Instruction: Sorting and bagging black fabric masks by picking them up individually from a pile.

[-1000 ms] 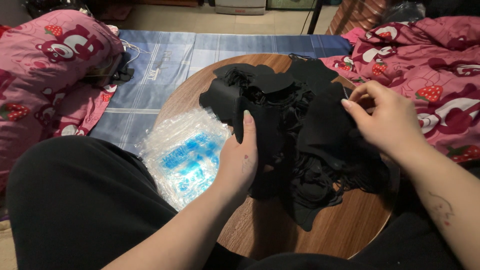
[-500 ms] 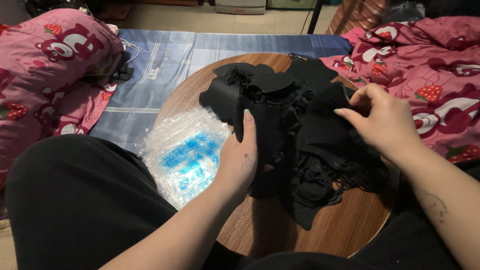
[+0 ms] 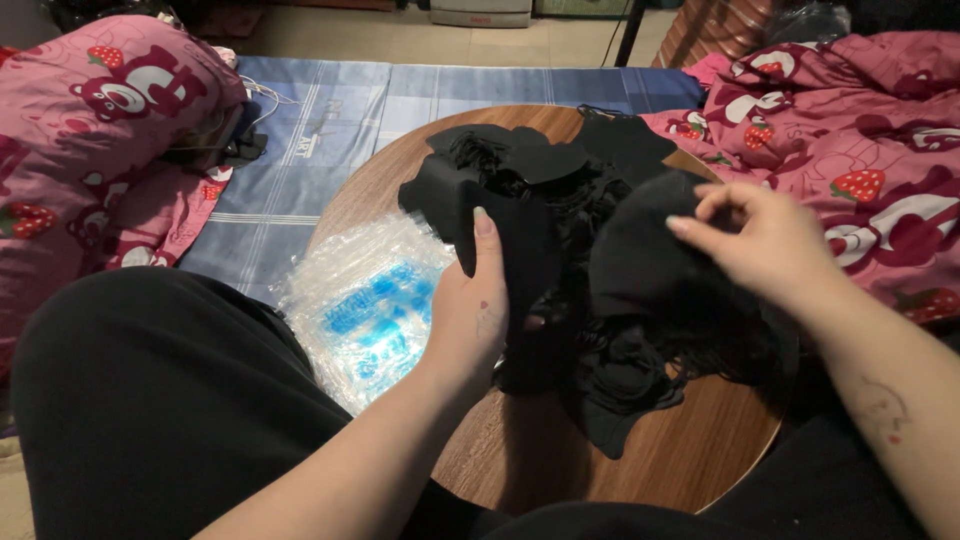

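A heap of black fabric pieces lies on a round wooden table. My left hand rests flat against the left side of the heap, fingers extended upward over a black piece. My right hand is at the right side of the heap, fingers pinching the edge of a rounded black fabric piece and pulling it over toward the middle. A crinkled clear plastic bag with blue print lies on the table's left edge beside my left wrist.
Pink bedding with strawberry and bear print lies at the left and at the right. A blue striped mat covers the floor beyond the table. My black-trousered leg fills the lower left.
My right hand has moved down and left, drawing a black fabric piece over the heap. My left hand has stayed pressed against the heap's left side.
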